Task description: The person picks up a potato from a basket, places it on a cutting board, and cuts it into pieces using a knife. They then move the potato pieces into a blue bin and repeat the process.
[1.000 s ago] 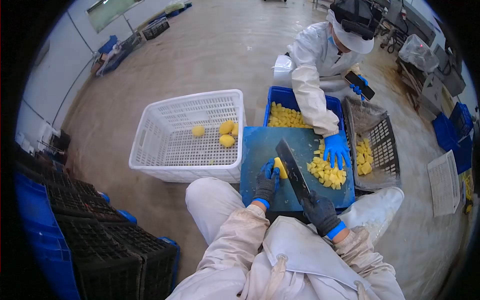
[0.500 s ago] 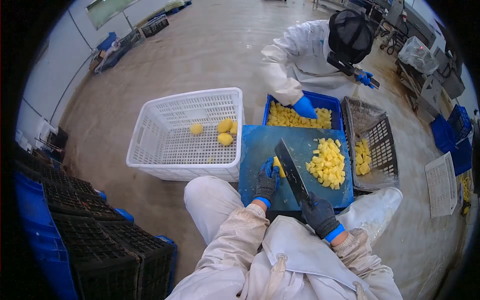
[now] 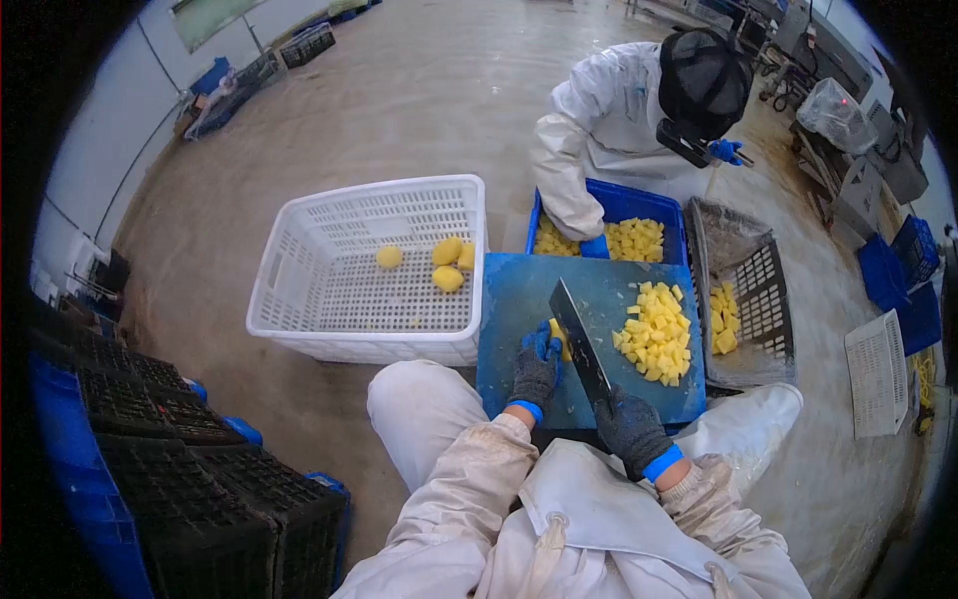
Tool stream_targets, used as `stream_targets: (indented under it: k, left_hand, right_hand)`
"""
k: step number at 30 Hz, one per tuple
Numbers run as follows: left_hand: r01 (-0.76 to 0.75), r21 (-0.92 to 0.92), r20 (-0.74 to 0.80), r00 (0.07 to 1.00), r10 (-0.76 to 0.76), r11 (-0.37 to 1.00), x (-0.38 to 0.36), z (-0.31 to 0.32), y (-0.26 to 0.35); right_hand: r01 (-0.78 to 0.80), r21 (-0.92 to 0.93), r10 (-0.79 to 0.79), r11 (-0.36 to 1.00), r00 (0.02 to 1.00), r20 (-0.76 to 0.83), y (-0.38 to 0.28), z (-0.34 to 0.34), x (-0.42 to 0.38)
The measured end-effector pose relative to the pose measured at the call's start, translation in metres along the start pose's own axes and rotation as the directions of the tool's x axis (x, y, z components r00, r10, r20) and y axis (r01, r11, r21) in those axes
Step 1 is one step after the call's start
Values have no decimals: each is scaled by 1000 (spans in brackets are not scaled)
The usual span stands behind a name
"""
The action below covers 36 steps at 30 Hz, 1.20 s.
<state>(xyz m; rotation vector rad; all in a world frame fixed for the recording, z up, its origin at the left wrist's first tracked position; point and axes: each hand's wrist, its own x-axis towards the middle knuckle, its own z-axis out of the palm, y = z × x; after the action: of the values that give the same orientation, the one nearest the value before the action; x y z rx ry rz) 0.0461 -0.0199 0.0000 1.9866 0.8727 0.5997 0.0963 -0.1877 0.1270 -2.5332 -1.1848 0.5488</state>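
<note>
My left hand, in a dark glove over a blue one, presses a yellow peeled potato piece onto the blue cutting board. Gloved the same way, my right hand grips the handle of a dark cleaver, whose blade rests against the potato piece. A pile of yellow cubes lies on the board's right half.
A white perforated crate at the left holds three peeled potatoes. Opposite me, a person in white reaches a blue-gloved hand into a blue bin of cubes. A black crate stands at the right. Stacked dark crates are at my lower left.
The person opposite lifted a hand off the cube pile on the board and put it into the blue bin, head bending down. My hands and cleaver barely moved.
</note>
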Motion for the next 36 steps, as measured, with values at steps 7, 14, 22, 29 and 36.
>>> stream_targets:
  k: [7,14,22,29,36]
  left_hand:
    - [12,79,40,999,-15,997,3,-5,4]
    - [9,59,16,1000,-10,998,3,-4,10]
    - [-84,50,-43,995,86,995,-4,-1,8]
    - [-128,344,1,991,136,930,-22,-34,13]
    - [-321,492,80,942,325,810,-23,-47,15]
  right_hand:
    - [-84,6,82,996,991,109,-13,-14,14]
    - [-79,68,68,995,987,146,-8,-9,37]
    - [113,102,-122,988,989,84,-1,37,73]
    - [9,413,-37,911,997,61,-20,45,60]
    - [270,76,-270,960,963,-13,6,39,34]
